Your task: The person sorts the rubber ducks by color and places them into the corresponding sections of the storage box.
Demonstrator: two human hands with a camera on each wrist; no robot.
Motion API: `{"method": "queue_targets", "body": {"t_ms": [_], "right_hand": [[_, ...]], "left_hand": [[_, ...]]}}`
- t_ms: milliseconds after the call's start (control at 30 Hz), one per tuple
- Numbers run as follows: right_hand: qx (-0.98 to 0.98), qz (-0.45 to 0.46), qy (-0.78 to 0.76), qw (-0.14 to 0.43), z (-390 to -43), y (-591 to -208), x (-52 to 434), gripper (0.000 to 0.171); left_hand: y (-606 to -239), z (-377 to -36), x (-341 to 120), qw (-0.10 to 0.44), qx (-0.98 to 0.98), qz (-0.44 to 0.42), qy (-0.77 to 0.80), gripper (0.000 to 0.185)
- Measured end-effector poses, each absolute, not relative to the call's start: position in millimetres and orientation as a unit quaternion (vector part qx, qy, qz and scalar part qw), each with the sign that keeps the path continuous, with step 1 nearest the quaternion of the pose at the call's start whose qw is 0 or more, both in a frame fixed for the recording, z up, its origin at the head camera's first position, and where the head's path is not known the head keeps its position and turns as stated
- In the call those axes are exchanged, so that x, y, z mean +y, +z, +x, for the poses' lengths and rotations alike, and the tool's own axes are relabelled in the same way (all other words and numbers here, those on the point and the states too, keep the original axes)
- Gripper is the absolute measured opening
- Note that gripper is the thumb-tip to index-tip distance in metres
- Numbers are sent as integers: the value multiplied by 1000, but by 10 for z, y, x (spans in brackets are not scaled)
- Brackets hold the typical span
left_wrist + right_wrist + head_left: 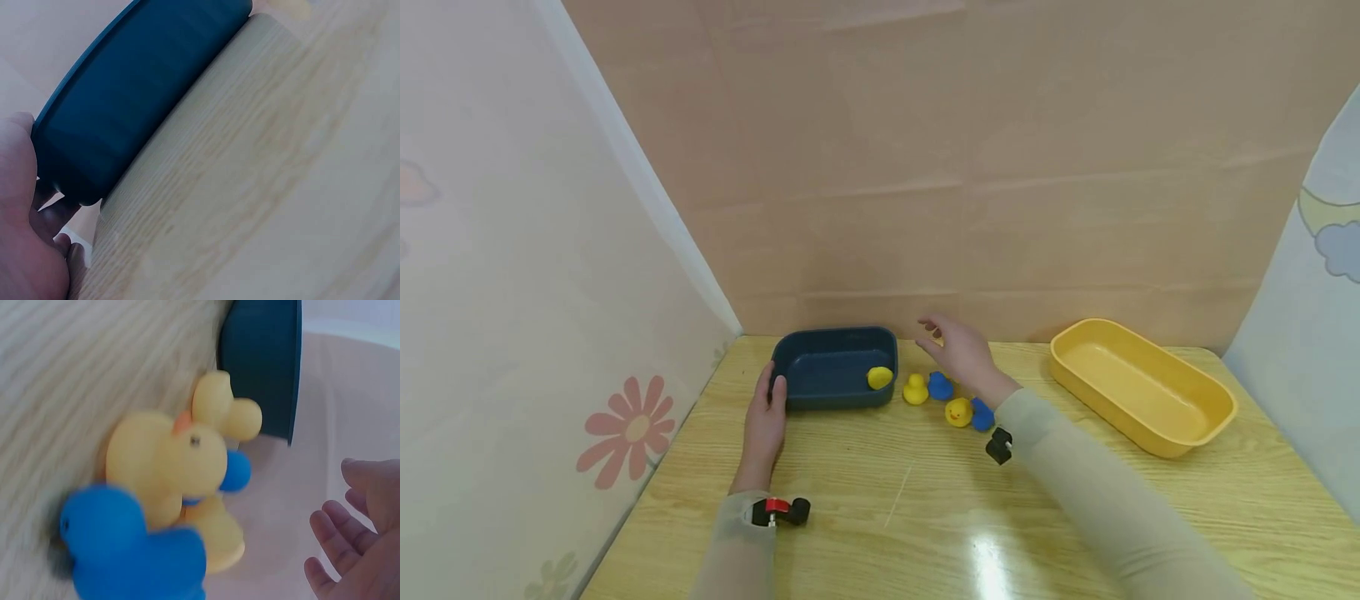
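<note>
Now the left hand (765,423) holds the blue tub (835,365) at its 8 o'clock corner; the right hand (961,354) hovers empty, fingers loose, with the ducks (915,390) at its 7 o'clock.

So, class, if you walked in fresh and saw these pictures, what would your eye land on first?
Probably the bright toy ducks, yellow and blue, clustered mid-table between a dark blue tub and a yellow tub on the right. One yellow duck already sits inside the blue tub. The left hand holds that tub's near corner, while the right hand hovers open above the ducks.
</note>
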State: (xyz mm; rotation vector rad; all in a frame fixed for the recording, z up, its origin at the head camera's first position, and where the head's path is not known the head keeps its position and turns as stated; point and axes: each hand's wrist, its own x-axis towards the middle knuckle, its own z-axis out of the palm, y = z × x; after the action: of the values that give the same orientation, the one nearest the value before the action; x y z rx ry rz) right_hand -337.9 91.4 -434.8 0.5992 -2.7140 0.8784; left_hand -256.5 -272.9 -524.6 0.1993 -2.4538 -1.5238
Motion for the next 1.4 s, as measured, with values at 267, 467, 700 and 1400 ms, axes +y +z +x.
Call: {"method": "queue_targets", "body": {"t_ms": [267,467,700,1400], "right_hand": [[-938,160,295,93,-3473,-4320,1213,52],[-936,144,311,79,-3500,-4368,1400,55],[-938,133,316,53,-3557,-4479,1532,58],[-942,133,308,9,-3739,-4837,1618,59]], "left_hand": [[-5256,-2568,-2733,126,-840,65,-523,73],[-5266,-2568,-2737,126,-839,64,-526,73],[-5270,-2574,-2751,125,-840,67,-524,73],[-5287,-2569,-2754,126,-839,71,-525,71]]}}
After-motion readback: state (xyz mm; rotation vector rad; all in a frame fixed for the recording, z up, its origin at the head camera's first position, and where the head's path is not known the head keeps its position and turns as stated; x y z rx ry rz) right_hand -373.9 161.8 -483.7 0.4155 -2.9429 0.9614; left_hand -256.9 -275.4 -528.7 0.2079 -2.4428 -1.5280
